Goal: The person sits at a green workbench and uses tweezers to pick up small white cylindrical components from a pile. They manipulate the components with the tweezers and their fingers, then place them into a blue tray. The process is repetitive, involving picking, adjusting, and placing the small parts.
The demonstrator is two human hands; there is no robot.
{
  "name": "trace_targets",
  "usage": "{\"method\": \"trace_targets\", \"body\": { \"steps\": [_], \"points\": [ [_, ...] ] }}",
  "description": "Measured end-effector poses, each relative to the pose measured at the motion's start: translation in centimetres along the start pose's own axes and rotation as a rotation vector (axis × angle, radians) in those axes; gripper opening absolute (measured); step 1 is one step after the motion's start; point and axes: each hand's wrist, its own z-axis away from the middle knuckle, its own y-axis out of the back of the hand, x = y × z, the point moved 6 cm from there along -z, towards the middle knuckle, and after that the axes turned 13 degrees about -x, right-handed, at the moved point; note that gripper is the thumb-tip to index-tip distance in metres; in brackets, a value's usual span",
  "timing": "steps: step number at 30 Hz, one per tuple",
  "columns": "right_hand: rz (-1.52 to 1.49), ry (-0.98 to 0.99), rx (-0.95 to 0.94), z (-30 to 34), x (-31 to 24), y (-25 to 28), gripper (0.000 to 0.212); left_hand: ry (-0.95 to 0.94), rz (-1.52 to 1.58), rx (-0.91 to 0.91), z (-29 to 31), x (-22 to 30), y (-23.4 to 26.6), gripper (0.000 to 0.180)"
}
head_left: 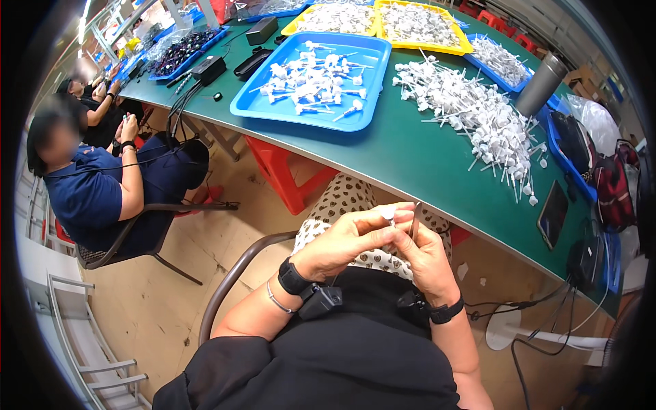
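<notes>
Above my lap, just off the green table's near edge, my two hands meet at the fingertips. My left hand (352,238) pinches a small white plastic part (389,213) with a rounded head. In my right hand (427,260) is a thin, dark metal blade-like tool (416,217), its tip pointing up beside the white part. Most of the tool is hidden by my fingers. A blue tray (247,104) on the table holds similar white stemmed parts, loosely spread. To its right lies a large loose heap of the same white parts (471,113).
Yellow trays (459,48) full of white parts stand at the back. On the right are a grey metal flask (543,83), a phone (553,214) and a bag (613,184). Cables hang near a red stool (277,167). A co-worker (102,174) sits at the left.
</notes>
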Motion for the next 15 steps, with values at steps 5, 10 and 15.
{"method": "trace_targets", "body": {
  "steps": [5,10,15],
  "points": [
    [0.294,-0.079,0.018,0.3,-1.3,0.4,0.019,-0.065,0.161,0.006,0.1,-0.2,1.7,0.044],
    [0.945,0.237,0.069,0.2,-3.3,-0.3,0.012,0.034,0.343,0.027,0.2,-0.9,1.7,0.030],
    [1.185,0.366,0.054,0.2,-4.0,-0.8,0.013,0.063,0.404,0.034,0.3,-1.8,1.7,0.027]
  ]
}}
